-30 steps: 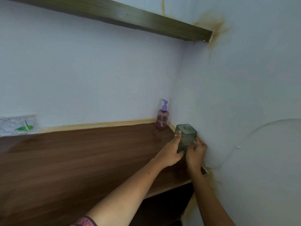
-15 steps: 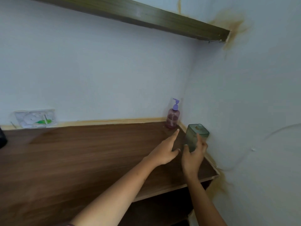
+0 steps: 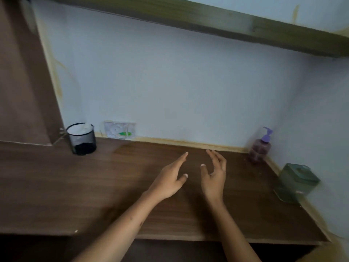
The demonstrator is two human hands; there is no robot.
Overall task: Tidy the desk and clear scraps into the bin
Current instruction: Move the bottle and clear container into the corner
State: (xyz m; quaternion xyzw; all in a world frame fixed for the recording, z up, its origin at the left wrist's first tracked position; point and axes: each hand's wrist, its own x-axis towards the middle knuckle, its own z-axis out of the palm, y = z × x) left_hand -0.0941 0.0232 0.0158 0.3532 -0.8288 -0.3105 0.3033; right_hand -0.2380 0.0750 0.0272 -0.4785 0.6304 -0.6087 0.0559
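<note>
Both hands have let go of the translucent green square plastic container with its lid and now hover side by side over the middle of the dark brown wood-grain desk, well apart from it. That container, which the right hand gripped half a second ago and both hands held a second ago, now stands alone at the far right of the desk, against the side wall and nearer than the purple-pumped, pinkish clear soap bottle in the corner. The left hand is open, fingers straight and pointing away, holding nothing; the right hand is open too, fingers loosely bent, empty. The view has also swung left, bringing in a black wire-mesh cup holding white crumpled paper at the far left and a small clear plastic packet with a green mark leaning on the back wall. Placing the container looks finished; the paper-filled cup seems the likeliest scrap still to deal with. No bin is in view.
</note>
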